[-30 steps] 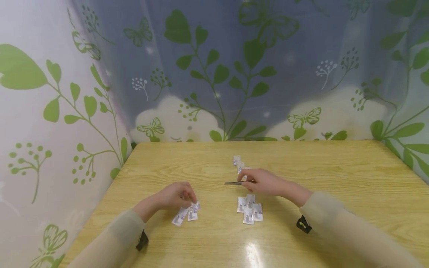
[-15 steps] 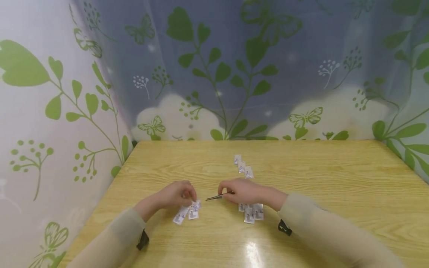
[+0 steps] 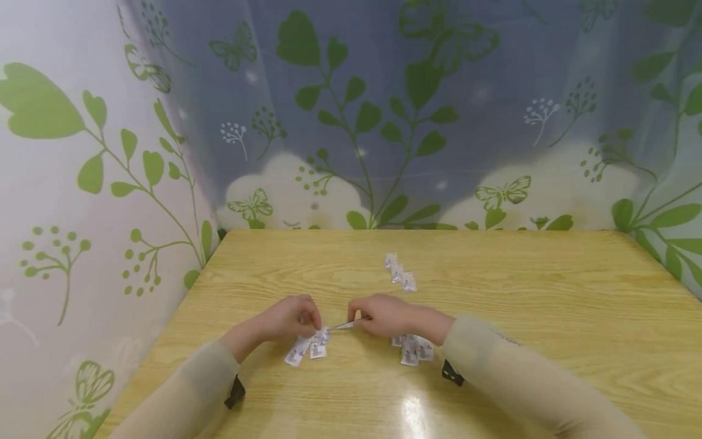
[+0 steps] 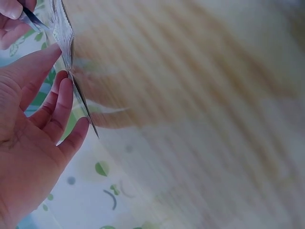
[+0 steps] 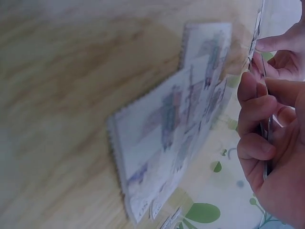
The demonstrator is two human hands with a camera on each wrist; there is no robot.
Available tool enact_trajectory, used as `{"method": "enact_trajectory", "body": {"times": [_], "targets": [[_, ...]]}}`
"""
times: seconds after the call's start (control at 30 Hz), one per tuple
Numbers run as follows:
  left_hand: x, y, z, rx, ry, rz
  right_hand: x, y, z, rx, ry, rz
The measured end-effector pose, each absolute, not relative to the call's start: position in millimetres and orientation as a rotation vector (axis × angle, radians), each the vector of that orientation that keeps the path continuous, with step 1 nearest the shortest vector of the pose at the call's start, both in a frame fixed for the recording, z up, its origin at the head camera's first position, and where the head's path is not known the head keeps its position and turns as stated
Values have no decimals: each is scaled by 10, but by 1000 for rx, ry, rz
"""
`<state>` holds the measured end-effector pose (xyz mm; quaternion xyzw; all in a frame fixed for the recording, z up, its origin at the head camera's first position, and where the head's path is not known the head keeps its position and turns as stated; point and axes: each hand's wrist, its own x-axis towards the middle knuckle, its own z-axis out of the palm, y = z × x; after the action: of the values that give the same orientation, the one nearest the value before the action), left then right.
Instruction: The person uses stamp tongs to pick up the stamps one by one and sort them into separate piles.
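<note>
My right hand grips slim metal tweezers, their tips pointing left to the far edge of a small group of stamps. Over that group my left hand rests with relaxed fingers; in the left wrist view its thumb and fingertips touch the stamps, seen almost edge-on. The tweezers' tips lie beside a stamp there; whether they pinch it I cannot tell. Overlapping stamps with perforated edges fill the middle of the right wrist view, partly under my right wrist in the head view.
Three stamps lie in a slanting row farther back on the wood-grain table. A patterned curtain with leaves and butterflies hangs behind the table and along its left side.
My right hand has moved left and nearer from the back row, bringing the tweezers to the left stamps. The back row is uncovered; the right group is partly covered. The left hand stays put.
</note>
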<state>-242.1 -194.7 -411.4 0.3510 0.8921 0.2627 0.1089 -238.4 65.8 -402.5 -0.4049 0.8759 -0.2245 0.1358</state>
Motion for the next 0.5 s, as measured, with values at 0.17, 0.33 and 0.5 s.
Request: {"method": "enact_trajectory", "body": {"times": [0.17,0.33,0.5], "targets": [[-2416,-1939,-4112,1018,2624,770,-2382,636,-4032,-1141,2520,-661],[-2412,-1938,-4101,1005,2627,762,-2395,608,-4028,-1108,2513,-674],[-2407,-1933,-4097,999,2631,759,-2396,584,-4009,-1102,2514,-671]]}}
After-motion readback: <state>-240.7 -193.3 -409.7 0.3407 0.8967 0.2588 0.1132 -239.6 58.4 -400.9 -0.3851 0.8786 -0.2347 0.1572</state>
